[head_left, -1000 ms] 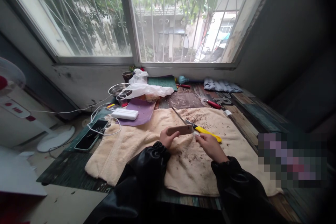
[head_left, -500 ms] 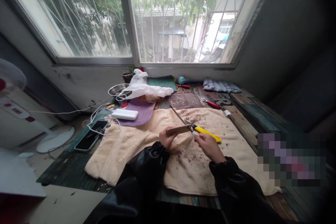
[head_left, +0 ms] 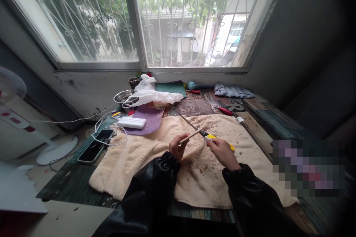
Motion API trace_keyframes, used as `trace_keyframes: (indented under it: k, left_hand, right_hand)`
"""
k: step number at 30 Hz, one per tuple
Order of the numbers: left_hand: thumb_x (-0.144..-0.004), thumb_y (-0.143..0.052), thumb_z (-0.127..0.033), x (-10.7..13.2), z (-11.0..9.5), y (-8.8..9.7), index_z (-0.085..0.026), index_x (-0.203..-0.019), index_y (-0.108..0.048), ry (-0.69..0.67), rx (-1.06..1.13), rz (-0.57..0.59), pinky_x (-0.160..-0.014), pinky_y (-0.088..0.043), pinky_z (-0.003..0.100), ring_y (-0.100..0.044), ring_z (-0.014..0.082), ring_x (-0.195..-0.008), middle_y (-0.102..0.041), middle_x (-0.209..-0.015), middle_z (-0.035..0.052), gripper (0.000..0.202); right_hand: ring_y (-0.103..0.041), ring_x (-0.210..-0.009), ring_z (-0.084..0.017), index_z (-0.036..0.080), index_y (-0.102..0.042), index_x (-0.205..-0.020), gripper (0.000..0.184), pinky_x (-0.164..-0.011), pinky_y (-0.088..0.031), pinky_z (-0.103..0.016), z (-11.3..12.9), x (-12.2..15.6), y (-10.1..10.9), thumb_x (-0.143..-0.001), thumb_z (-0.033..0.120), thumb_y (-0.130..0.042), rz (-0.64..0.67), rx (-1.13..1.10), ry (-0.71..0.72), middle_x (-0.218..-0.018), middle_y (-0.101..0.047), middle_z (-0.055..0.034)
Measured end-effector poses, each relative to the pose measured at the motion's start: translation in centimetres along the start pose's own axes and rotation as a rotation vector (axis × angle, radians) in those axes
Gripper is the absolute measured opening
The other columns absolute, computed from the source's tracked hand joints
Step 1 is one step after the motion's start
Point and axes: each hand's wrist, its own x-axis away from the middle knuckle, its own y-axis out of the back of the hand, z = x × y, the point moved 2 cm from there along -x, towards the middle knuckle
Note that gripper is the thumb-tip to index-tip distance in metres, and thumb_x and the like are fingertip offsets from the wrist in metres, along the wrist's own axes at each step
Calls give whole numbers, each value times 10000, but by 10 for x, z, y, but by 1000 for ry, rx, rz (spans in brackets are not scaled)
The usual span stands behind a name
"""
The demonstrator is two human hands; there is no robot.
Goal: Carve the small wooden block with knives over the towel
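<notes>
My left hand (head_left: 177,147) is closed on a thin, flat piece of wood (head_left: 190,136), now seen nearly edge-on. My right hand (head_left: 223,152) is closed round the whitish, wrapped-looking end of a long thin dark blade (head_left: 188,121); whether it is a file or a saw blade I cannot tell. The blade points away to the upper left, and the wood's far end meets or crosses it. Just behind my right hand, a yellow-handled cutter (head_left: 211,136) lies on the beige towel (head_left: 150,152), partly hidden. Brown shavings (head_left: 205,166) are scattered over the cloth.
To the left are a phone (head_left: 96,146), a white power strip or charger (head_left: 131,123) with a cable and a purple sheet (head_left: 150,116). A plastic bag (head_left: 155,96) and metal bowl (head_left: 122,96) stand behind. A red-handled tool (head_left: 225,110) lies at the back right.
My left hand has turned the piece of wood, from showing its broad face to nearly edge-on. My right hand has barely shifted, and the cutter lies in the same place.
</notes>
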Motion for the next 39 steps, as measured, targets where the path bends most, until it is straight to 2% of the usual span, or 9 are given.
trace_keyframes:
  k: [6, 10, 14, 16, 20, 25, 29, 33, 39]
  left_hand:
    - [-587, -641, -323, -5, 23, 0, -145, -855, -548, 266, 114, -82, -641, -495, 285, -570, 144, -647, -588, -708, 18, 335]
    - [-581, -639, -341, -6, 34, 0, -103, -798, -530, 403, 275, -53, -599, -507, 300, -570, 148, -634, -576, -698, 26, 340]
    - [-601, -628, -323, -3, 22, 4, -161, -842, -551, 236, 19, -57, -659, -482, 270, -561, 138, -668, -587, -716, 8, 300]
    - [-645, -589, -317, -1, 13, 3, -193, -838, -569, 128, -72, 21, -703, -466, 280, -564, 147, -701, -606, -758, 16, 230]
    - [-694, -538, -326, -1, 0, 1, -213, -841, -599, -13, -28, 103, -858, -384, 333, -524, 192, -914, -596, -942, 59, 195]
    - [-716, -504, -340, -4, -5, -1, -213, -757, -619, -92, 5, 205, -889, -356, 343, -510, 189, -942, -599, -939, 68, 176]
    - [-698, -532, -315, -1, -1, -1, -217, -797, -601, -31, -53, 161, -819, -407, 307, -547, 172, -856, -613, -878, 47, 156]
    - [-615, -613, -316, 1, 9, 2, -200, -792, -551, 152, -116, 10, -603, -459, 240, -559, 128, -608, -584, -643, -12, 220]
    - [-521, -669, -336, -5, 21, 5, -128, -740, -486, 392, 321, -149, -497, -458, 226, -521, 89, -486, -522, -590, -30, 354]
  right_hand:
    - [-441, -485, -104, 177, -534, -555, 395, -464, -246, -206, 7, 4, -3, -756, 431, -308, -44, 163, 62, -475, -505, -13]
    - [-472, -542, -120, 185, -551, -627, 354, -485, -230, -221, 12, 10, -15, -776, 379, -296, -117, 291, 89, -571, -569, -41]
    - [-466, -526, -115, 179, -545, -614, 366, -483, -223, -221, 6, 6, -16, -781, 376, -285, -100, 277, 70, -543, -556, -36]
    - [-456, -509, -109, 175, -543, -589, 377, -478, -221, -220, 1, 1, -9, -773, 392, -296, -65, 255, 63, -519, -542, -29]
    - [-458, -518, -106, 178, -560, -606, 338, -480, -217, -216, -6, -9, 9, -749, 393, -342, 9, 267, 85, -548, -561, -26]
    - [-479, -563, -119, 191, -573, -612, 288, -493, -224, -214, -7, -14, 24, -730, 378, -388, 57, 309, 135, -591, -586, -35]
    - [-476, -551, -124, 192, -569, -610, 279, -492, -227, -216, -6, -15, 29, -722, 385, -402, 46, 322, 131, -565, -574, -36]
    - [-458, -522, -113, 182, -539, -626, 320, -488, -239, -213, -2, -15, 44, -752, 402, -345, -142, 300, 101, -541, -546, -22]
    - [-457, -518, -106, 166, -536, -627, 368, -484, -285, -205, -7, -8, 43, -731, 466, -350, -159, 86, 46, -534, -537, -14]
